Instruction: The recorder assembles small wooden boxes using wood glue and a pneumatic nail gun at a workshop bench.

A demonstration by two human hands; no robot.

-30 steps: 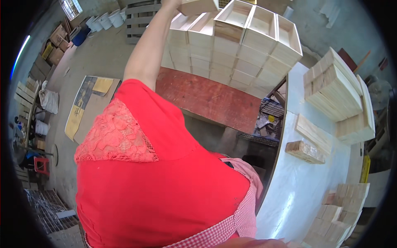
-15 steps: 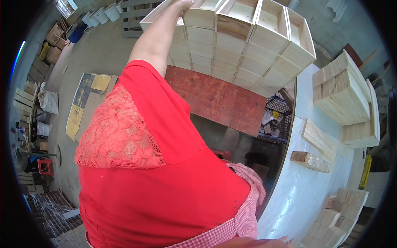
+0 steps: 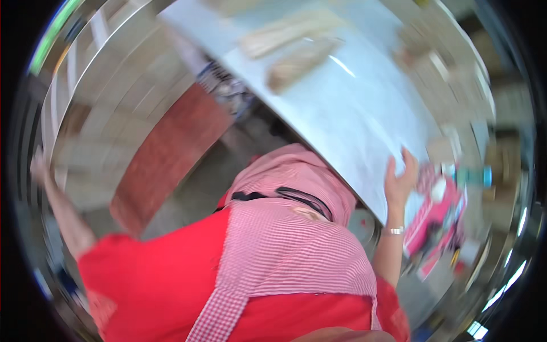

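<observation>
My left hand (image 3: 39, 165) is at the far left, beside the near end of the stacked pale wooden boxes (image 3: 122, 105). Motion blur hides its fingers, so whether it touches a box cannot be told. On the right, my right hand (image 3: 400, 179) is raised at the edge of the white-topped table (image 3: 342, 114), thumb and fingers apart, holding nothing. A wrapped-looking wooden block (image 3: 302, 64) and a pale wooden strip (image 3: 288, 34) lie on this table, both smeared.
A red board (image 3: 171, 157) stretches in front of the boxes. A dark crate with scraps (image 3: 228, 88) stands between it and the table. More wooden pieces (image 3: 433, 77) are stacked at the table's far right. A pink item (image 3: 436, 214) is beyond my right wrist.
The view has swung to the right, bringing the table to the middle. My left hand now appears at the far left, and my right hand has come up beside the table.
</observation>
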